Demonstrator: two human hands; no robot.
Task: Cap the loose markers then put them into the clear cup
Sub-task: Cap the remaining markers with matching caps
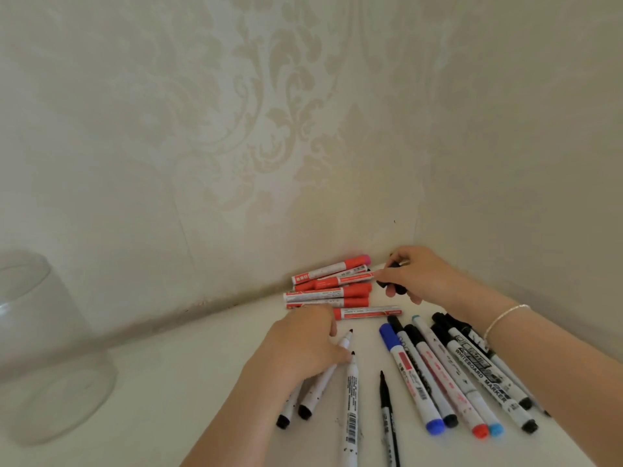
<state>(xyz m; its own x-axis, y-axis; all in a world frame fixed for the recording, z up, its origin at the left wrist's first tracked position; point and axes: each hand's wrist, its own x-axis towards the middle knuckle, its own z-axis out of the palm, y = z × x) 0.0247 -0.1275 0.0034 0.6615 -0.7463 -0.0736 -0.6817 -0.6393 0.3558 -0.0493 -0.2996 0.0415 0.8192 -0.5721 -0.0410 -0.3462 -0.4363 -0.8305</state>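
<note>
Nearest my view, on the white tabletop (202, 382), lie uncapped white markers (351, 409) and a thin black pen (387, 423), with a fan of capped markers (448, 375) to their right. Far left, well apart from everything, I see the clear cup (43, 348) against the patterned wallpaper (269, 112). A heap of red markers (332, 286) sits in the corner. My left hand (303, 345) grips an uncapped marker (323, 375); my right hand (421, 276), wearing a bracelet (502, 318), pinches black caps (392, 278).
</note>
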